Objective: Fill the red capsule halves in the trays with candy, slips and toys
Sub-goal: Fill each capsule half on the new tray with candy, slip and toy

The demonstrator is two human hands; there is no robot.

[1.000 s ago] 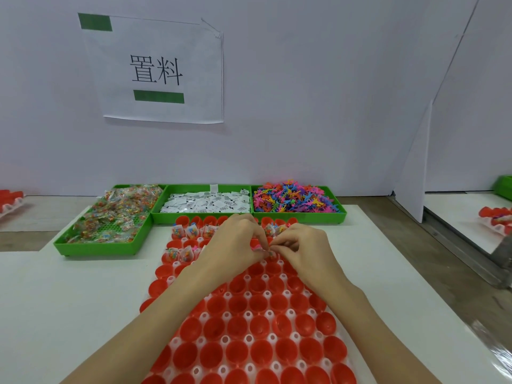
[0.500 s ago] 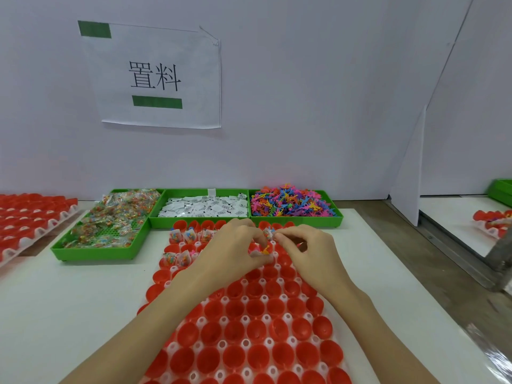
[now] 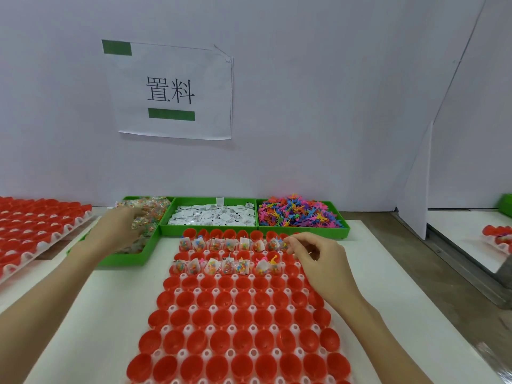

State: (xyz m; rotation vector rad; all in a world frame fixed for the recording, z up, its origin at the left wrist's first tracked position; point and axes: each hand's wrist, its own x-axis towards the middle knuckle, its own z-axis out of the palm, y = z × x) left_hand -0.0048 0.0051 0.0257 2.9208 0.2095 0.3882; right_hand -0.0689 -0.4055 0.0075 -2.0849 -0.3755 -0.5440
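A white tray (image 3: 234,309) of red capsule halves (image 3: 243,317) lies in front of me. Two of its far rows hold candy packets, slips and toys; the rest are bare. Behind it stand green bins of candy (image 3: 149,209), white slips (image 3: 213,216) and coloured toys (image 3: 296,214). My left hand (image 3: 119,228), motion-blurred, reaches over the candy bin with loose fingers. My right hand (image 3: 318,261) hovers at the tray's far right. Its thumb and forefinger pinch the candy packet (image 3: 284,245) in the last filled capsule of the second row.
Another tray of red halves (image 3: 38,225) sits at the left, partly off the mat. A third tray (image 3: 496,234) lies beyond a white divider panel (image 3: 415,184) on the right. A paper sign (image 3: 171,90) hangs on the wall behind the bins.
My left hand left the tray's far rows and swung left to the candy bin. My right hand stayed at the far right of the filled rows. The camera turned left.
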